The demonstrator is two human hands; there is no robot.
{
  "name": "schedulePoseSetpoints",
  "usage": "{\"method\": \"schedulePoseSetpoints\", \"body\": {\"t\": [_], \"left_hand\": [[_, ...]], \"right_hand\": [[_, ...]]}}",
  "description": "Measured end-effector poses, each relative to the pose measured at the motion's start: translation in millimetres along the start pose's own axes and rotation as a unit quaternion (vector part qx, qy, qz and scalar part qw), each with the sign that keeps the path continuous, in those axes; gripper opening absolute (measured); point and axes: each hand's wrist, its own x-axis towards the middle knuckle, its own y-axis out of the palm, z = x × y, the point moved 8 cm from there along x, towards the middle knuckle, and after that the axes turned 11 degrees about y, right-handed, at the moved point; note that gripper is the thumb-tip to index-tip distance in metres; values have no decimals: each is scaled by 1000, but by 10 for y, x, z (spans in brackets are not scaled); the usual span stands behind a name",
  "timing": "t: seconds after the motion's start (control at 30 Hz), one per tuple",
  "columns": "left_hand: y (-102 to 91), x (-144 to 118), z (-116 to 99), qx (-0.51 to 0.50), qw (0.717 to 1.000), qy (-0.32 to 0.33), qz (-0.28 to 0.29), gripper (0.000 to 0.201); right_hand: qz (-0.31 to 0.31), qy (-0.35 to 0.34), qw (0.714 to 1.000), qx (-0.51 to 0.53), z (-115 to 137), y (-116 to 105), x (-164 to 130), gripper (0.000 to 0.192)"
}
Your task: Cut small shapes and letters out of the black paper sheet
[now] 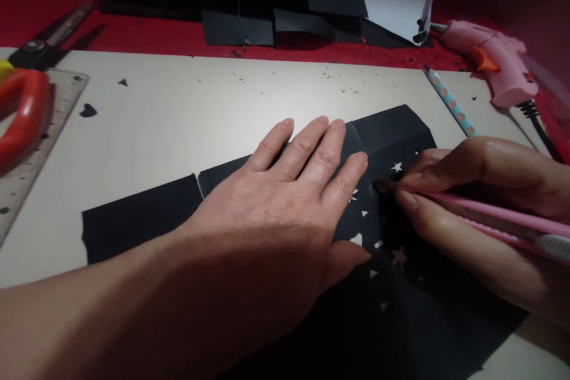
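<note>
Our left hand (pixel 285 208) lay palm down, fingers a little spread, gripping nothing but pressing on the black paper (pixel 392 127), which rested on the white board (pixel 178 101) in front of us. At the far left we had orange-handled scissors (pixel 33 101) lying over a clear ruler (pixel 66 98), with a small black heart (pixel 88 111) near them on the board. Next came one of the paper's flaps (pixel 142 211), then our flattened hand, its index finger and thumb close to some small holes (pixel 364 214). Right of those fingers, our right hand (pixel 472 190) was closed around a pink craft knife (pixel 499 214), pinched like a pen, its dark tip at the paper near a star-shaped hole (pixel 396 167); shadow hid any line there. To cut well, we judged, we needed light, short strokes, the blade drawn away from the left finger and thumb, the paper pinned flat close by, and enough paper left between neighbouring holes to prevent tearing. Farther right, a spotted blue pencil (pixel 452 101) lay on the board, and beyond it a pink glue gun (pixel 494 50) lay near the board's edge.
</note>
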Motion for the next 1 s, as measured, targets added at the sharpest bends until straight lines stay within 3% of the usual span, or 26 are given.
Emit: {"method": "schedulePoseSetpoints", "body": {"t": [0.17, 0.37, 0.67, 1.0], "left_hand": [[4, -7, -7, -6, 1000, -13, 2, 62], [8, -30, -11, -8, 999, 36, 18, 68], [69, -93, 22, -33, 998, 21, 41, 70], [66, -82, 31, -38, 998, 21, 42, 70]], "right_hand": [[-3, 36, 999, 2, 9, 8, 10, 13], [-7, 53, 998, 15, 10, 41, 22, 12], [-2, 89, 996, 30, 22, -10, 77, 9], [-10, 62, 998, 5, 43, -11, 76, 8]]}}
